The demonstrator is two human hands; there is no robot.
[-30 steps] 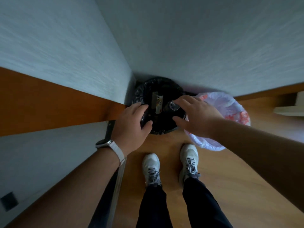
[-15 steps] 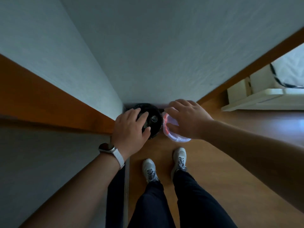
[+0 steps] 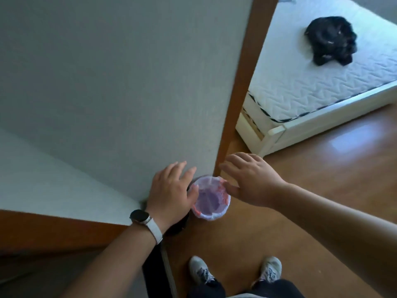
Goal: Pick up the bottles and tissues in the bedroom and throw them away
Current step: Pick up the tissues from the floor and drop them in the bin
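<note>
We see a small round bin (image 3: 211, 201) lined with a white, red-printed bag, upright on the wooden floor (image 3: 236, 244) at the wall (image 3: 107, 104) corner. A black bin (image 3: 177, 227) stands just beside it, mostly hidden.

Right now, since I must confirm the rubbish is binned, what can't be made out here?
Head view only.
Hidden: the dark bin, nearly all under the left hand and wrist; contents unseen.
Blurred: the inside of the white-lined bin; whether it holds anything cannot be told.
Blurred: the black heap on the mattress, not identifiable.
Cut off: the bedroom floor, by the door frame and the right edge.
</note>
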